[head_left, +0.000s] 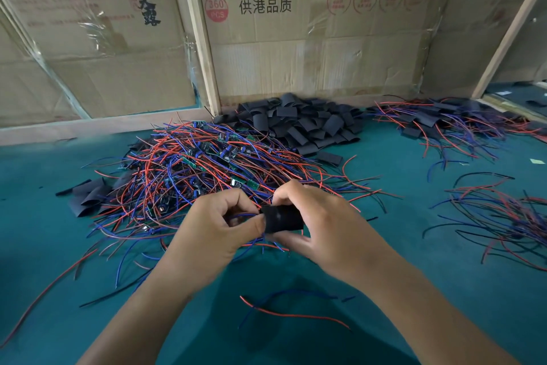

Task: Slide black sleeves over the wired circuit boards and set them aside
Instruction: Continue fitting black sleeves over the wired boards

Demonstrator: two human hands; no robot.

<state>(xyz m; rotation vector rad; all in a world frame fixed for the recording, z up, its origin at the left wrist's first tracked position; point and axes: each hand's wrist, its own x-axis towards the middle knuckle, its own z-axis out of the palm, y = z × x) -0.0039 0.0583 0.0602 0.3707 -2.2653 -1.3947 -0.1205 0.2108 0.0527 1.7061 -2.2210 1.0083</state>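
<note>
A black sleeve (282,219) is held just above the green table, between both hands. My right hand (318,216) grips it from the right, fingers over its top and thumb under it. My left hand (219,224) pinches blue wires at the sleeve's left mouth; the board itself is hidden. Behind the hands lies a big tangle of wired circuit boards (201,166) with red and blue leads. A heap of empty black sleeves (305,122) sits at the back centre. Sleeved boards (444,122) are piled at the back right.
Cardboard sheets on wooden frames (266,48) wall off the back of the table. More loose wires (503,216) lie at the right, a few black sleeves (88,196) at the left, and a stray red and blue wire pair (284,313) near the front.
</note>
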